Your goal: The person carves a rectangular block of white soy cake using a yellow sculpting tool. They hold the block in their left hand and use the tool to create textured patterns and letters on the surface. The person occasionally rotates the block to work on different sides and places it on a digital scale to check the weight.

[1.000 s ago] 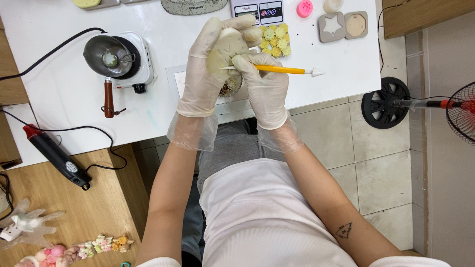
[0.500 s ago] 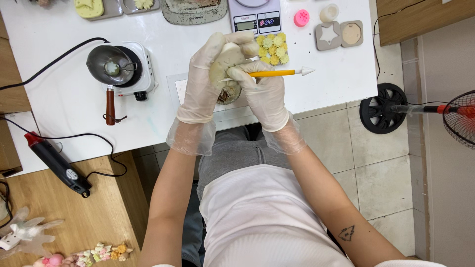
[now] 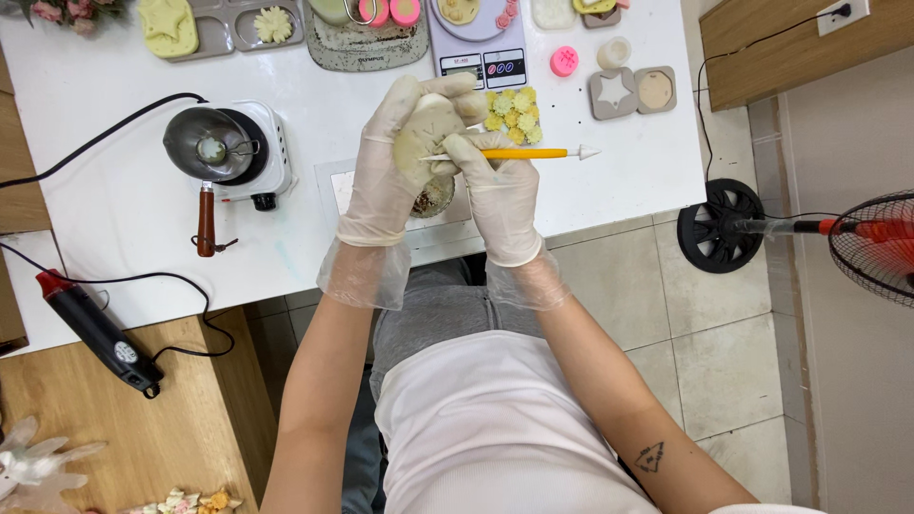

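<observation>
Since half a second ago both gloved hands hold almost the same pose above the white table [image 3: 114,238], the tool's white tip tilting slightly lower. Left hand [image 3: 395,162] is curled around one pale greenish lump [image 3: 424,138], held up over the table edge. Right hand [image 3: 495,186] pinches one yellow modelling tool [image 3: 524,153] against that lump. Nearby lie one cluster of yellow flowers [image 3: 512,116], one small melting pot [image 3: 211,145] on a white hotplate, one black heat gun [image 3: 95,331], and one digital scale [image 3: 481,43].
</observation>
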